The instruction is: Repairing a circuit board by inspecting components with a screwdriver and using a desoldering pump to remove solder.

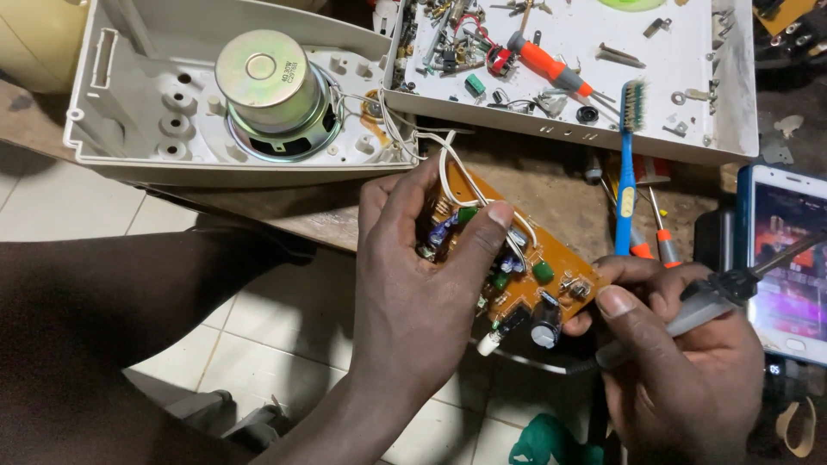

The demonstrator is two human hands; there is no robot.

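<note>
Both hands work close under the camera, off the counter's near edge: the left hand (413, 284) pinches an orange circuit board studded with capacitors (517, 275), tilting its component side up, seemingly for viewing. White wires (452, 168) tether it to the open grey plastic speaker housing (129, 112) at the counter's far left corner. The right hand (680, 362) is closed around a grey-handled soldering iron (715, 297), thumb steadying the board's corner; a blue toothbrush (627, 172) lies beside a white parts tray (672, 77).
</note>
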